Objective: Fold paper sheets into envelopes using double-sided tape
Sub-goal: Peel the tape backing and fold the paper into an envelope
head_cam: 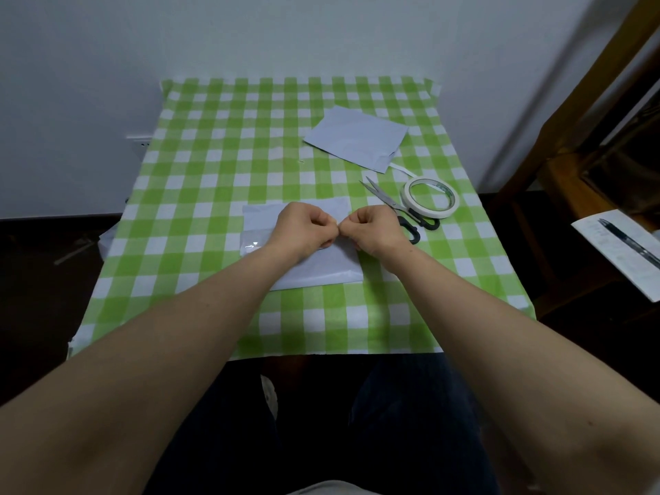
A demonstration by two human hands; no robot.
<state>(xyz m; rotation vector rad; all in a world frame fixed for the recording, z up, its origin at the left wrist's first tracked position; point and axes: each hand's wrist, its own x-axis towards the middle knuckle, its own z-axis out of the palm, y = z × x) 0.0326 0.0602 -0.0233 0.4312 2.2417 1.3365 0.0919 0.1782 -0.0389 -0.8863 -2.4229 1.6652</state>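
1. Working over the paper sheet (318,271), we have our left hand (303,226) and right hand (375,226) knuckle to knuckle, fingers curled in and tips nipped together where the hands meet.
2. We cannot tell what the fingertips pinch: a tape liner, a fold edge, or nothing.
3. This sheet lies flat in the middle of the green-checked tablecloth (232,155), partly under both hands, with a glossy patch (254,244) at its left edge that may be tape.
4. We judge it light, thin and limp. It should crease at a touch, slide easily on the cloth and tear if tugged, so we would pin it with one palm and take it by an edge or corner.
5. Any exposed tape will likely grab skin and paper alike, so fingers belong beside the strip.
6. A folded envelope (353,141) lies at the far right, with the scissors (387,200) and tape roll (434,212) nearer us.
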